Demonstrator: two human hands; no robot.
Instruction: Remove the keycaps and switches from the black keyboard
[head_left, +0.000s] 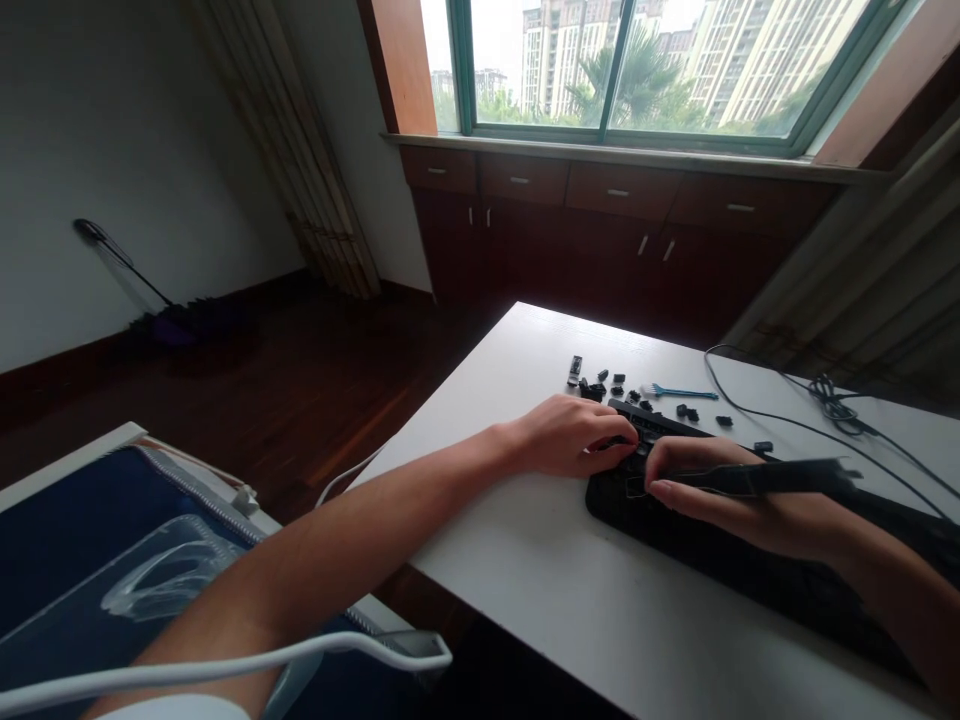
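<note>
Keyboard (675,540): black, lying on the white table (540,560), slanting from the table's middle toward the right edge of the view; its left end sits between the 2 hands.
Left hand (574,435): palm down at the keyboard's left end, fingers curled with the tips on the key area; whether they pinch a key I cannot tell, since the tips are too small and dark to read.
Right hand (742,500): lies over the keyboard just right of the left hand, fingers closed around a thin black tool (780,477) that runs along the hand and sticks out to the right.
Tool tip: points left toward the left hand's fingertips; contact with the keys is hidden.
Keycaps (600,385): several small black pieces scattered loose on the table just beyond the keyboard's left end, with a few more (686,411) farther right.
Brush (684,392): small, blue, flat on the table among the loose keycaps, apart from both hands.
Cable (795,415): black, looping across the table's far right, bunched near the edge.
Room: dark wood floor left of the table, a window (637,70) with drawers (622,190) beneath it at the far wall.
Near left: a blue surface with a white cord (225,665) across the bottom of the view.
</note>
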